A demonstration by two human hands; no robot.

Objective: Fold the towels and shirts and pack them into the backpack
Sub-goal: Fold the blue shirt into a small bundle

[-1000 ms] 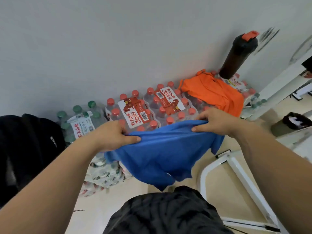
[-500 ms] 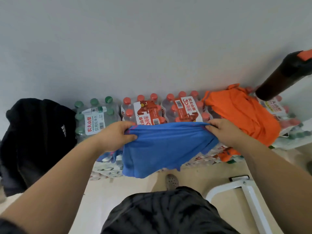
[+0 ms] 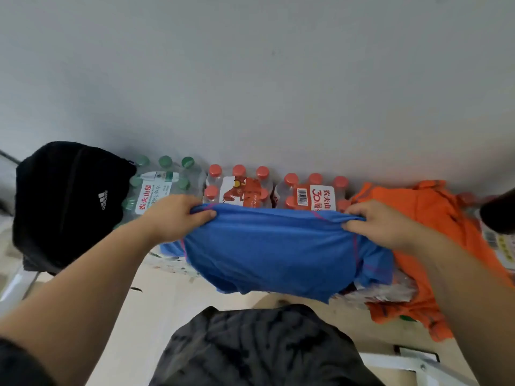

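1. At far left I see a black fabric backpack with a white three-stripe logo. It stands against the pale wall.
2. Just right of it sits a shrink-wrapped pack of green-capped clear plastic bottles, touching the backpack's side.
3. My operator's left hand has its fingers curled over and its thumb under the left top corner of a blue knit shirt — a firm pinch on the bunched edge.
4. The blue knit shirt is stretched between both hands in front of the bottle packs. Its body hangs down in folds, and pink stitching shows along the seams.
5. Behind the shirt's top edge stand shrink-wrapped packs of red-capped clear plastic bottles.
6. The right hand grips the shirt's right top corner, fingers curled around gathered cloth.
7. Beyond it, an orange fabric shirt lies crumpled over more bottle packs — one end drapes toward the floor.
8. A dark cylindrical bottle is cut off by the right edge.
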